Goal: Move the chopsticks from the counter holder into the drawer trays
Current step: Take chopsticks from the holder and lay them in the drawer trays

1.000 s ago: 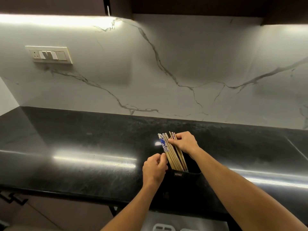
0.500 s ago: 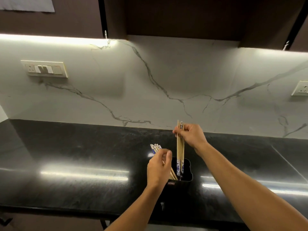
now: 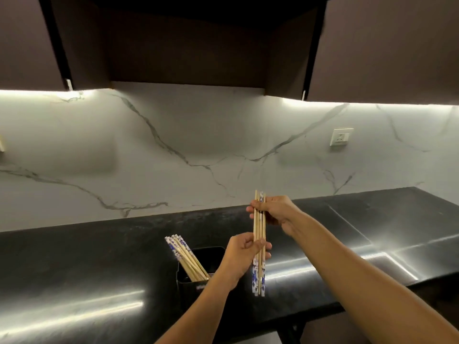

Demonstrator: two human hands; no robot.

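Note:
A bunch of wooden chopsticks (image 3: 259,230) with blue-and-white patterned ends stands upright in the air, clear of the holder. My right hand (image 3: 275,211) grips the bunch near its top. My left hand (image 3: 242,254) pinches it lower down, just above the patterned ends. To the left, a black square holder (image 3: 198,281) sits on the counter with several more chopsticks (image 3: 185,256) leaning out of it toward the left. The drawer and its trays are out of view.
The black glossy counter (image 3: 99,281) runs across the view, its front edge near the bottom. Behind it is a white marble backsplash (image 3: 198,145) with a wall socket (image 3: 341,137) at the right. Dark cabinets (image 3: 186,40) hang overhead.
My right hand lifted the bunch fully out of the holder and moved it to the right. My left hand left the chopsticks in the holder and took hold of the raised bunch. The view tilted up.

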